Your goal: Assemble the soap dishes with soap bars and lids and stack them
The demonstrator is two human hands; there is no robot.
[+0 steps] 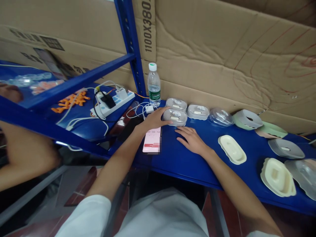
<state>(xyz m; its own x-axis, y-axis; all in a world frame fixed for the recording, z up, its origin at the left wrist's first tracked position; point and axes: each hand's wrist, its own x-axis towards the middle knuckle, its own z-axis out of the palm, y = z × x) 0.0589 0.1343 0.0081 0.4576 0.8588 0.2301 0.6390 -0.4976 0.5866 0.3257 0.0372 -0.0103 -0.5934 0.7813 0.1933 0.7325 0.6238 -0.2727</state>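
Note:
My left hand [156, 119] grips the left end of a lidded soap box [175, 117], with thumb and fingers on either side of it. The box has a see-through lid with a round sticker and a small pale tab. My right hand [192, 141] lies on the blue table just in front of that box, fingers spread, holding nothing. Directly behind the gripped box is another lidded soap box [176, 104], and a third closed soap box [198, 112] stands to its right. Below my left hand lies a lit phone [151, 142] showing a timer.
Clear lids [221, 117], a grey sleeve [247, 119] and cream trays [232, 149] extend rightward across the blue table [177, 164]. A water bottle [154, 86] stands behind. Left, past a blue frame [84, 79], are a power strip [112, 103], orange pieces [71, 100] and another person's arm [27, 151].

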